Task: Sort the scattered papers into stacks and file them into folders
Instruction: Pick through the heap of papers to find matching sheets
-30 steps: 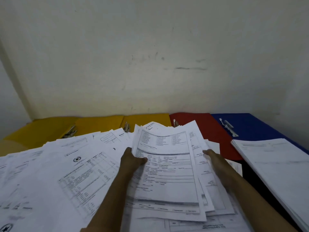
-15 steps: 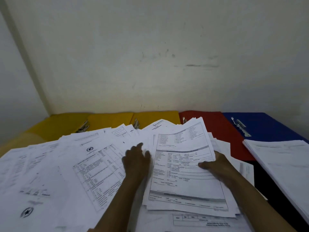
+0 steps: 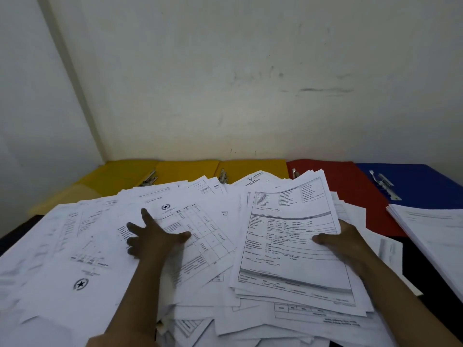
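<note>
Gathered stack of forms (image 3: 293, 244) lies center-right on the tabletop (image 3: 426, 276), on top of loose sheets; long axis runs near-to-far, top edge toward the wall w/ a slight tilt right, printed side up. Right hand (image 3: 348, 249) grips its right edge, thumb on top of the page, fingers underneath & hidden. Left hand (image 3: 155, 236) is apart from the stack, fingers spread & straight, palm down on the scattered papers (image 3: 82, 259) to the left; looks pressed on a sheet w/ a table grid, contact a bit blurred. Scattered papers cover most of the left & middle, overlapping at mixed angles, several w/ a star emblem. Behind them, along the wall (image 3: 225, 83), open folders side by side: yellow folders (image 3: 185, 169) left, red folder (image 3: 343, 181) mid-right, blue folder (image 3: 413, 184) far right, metal clips showing. A second neat pile of sheets (image 3: 433, 236) sits at right, overlapping the blue folder's near edge, long axis near-to-far, well apart from both hands.
</note>
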